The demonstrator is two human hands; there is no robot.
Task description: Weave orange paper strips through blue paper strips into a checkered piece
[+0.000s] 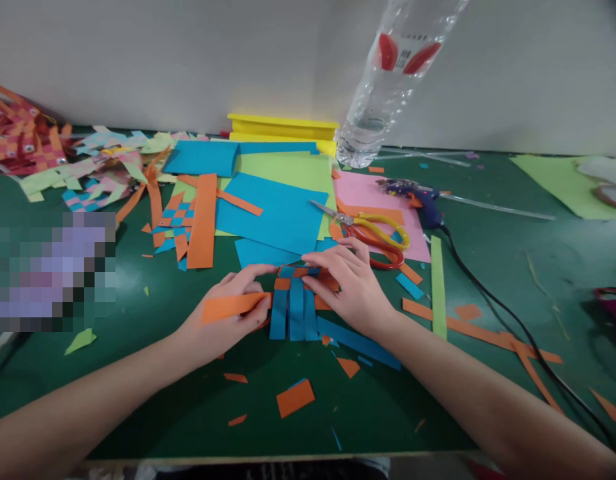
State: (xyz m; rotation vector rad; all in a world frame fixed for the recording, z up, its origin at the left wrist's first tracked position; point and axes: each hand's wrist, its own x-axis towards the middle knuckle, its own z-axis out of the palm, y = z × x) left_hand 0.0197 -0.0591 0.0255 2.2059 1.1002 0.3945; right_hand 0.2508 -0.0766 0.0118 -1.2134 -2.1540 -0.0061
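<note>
Head view: grasping woven blue-and-orange paper strips (296, 308) with left grip (231, 300) and right grip (349, 283), over green counter (183, 413), near scissors (349, 219).

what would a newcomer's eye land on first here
Probably the blue-and-orange paper weave at the centre, held between the left hand and the right hand. Next might come the big clear bottle with its red-and-white label, at the back right of centre. The scissors just beyond the right hand and the red-and-orange woven pile at far left also stand out.
</note>
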